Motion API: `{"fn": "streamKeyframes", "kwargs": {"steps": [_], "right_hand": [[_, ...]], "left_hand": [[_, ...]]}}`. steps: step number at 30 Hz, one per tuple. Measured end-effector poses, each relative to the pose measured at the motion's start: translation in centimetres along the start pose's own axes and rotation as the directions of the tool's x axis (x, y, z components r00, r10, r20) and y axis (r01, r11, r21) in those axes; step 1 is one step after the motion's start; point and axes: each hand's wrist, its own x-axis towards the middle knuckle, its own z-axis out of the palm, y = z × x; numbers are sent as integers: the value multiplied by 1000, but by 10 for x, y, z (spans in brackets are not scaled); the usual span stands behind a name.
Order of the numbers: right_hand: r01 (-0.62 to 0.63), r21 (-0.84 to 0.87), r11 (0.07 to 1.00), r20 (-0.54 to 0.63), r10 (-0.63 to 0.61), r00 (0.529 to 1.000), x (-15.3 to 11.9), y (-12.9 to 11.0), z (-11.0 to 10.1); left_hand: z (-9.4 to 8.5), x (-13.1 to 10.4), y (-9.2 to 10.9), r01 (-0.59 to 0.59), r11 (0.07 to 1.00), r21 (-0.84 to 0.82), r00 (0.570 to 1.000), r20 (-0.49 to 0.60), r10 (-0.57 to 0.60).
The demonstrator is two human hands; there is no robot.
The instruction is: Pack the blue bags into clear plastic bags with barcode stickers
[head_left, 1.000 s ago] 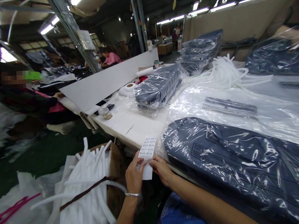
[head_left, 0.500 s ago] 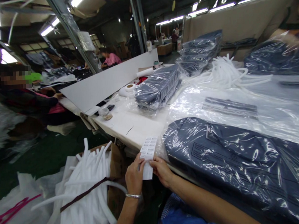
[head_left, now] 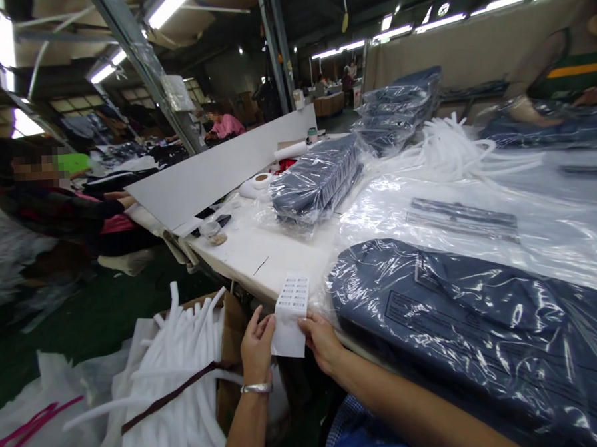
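Note:
A strip of small printed labels on white backing hangs in front of me, at the near edge of the table. My right hand pinches its right edge between thumb and fingers. At the strip's left edge is my left hand, a silver bangle on its wrist. Its index finger and thumb stand apart, the thumb beside the paper; whether it touches the paper I cannot tell. Right of the strip lies a dark blue padded item in clear plastic, with a printed box on the bag.
More bagged dark items are stacked farther back on the white table. White foam tubes fill a carton at lower left; another bundle lies on the table. A small clear tub stands near the edge. Co-workers sit left and stand at right.
My left thumb and index finger have parted, and the left hand has shifted slightly left. The strip has tilted a little. At far right, the co-worker's hands and bagged item have moved lower.

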Motion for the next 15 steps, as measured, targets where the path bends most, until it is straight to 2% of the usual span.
{"fn": "streamKeyframes", "kwargs": {"steps": [3,6,11,13,15], "right_hand": [[47,-4,999,-32,-47,998,11,-7,13],[128,-7,992,-82,-128,988,36,-18,27],[253,-15,967,-195,-251,948,91,-39,38],[281,-32,959,-231,-281,932,104,-42,35],[317,-53,947,-212,-321,923,107,-41,31]], "left_hand": [[-5,12,13,20,956,-294,995,-88,-48],[-13,27,29,-57,904,-423,988,-154,-10],[-13,33,52,-155,885,-439,978,-197,74],[-8,28,54,-160,905,-394,977,-196,87],[-1,22,53,-152,932,-328,978,-185,94]]}}
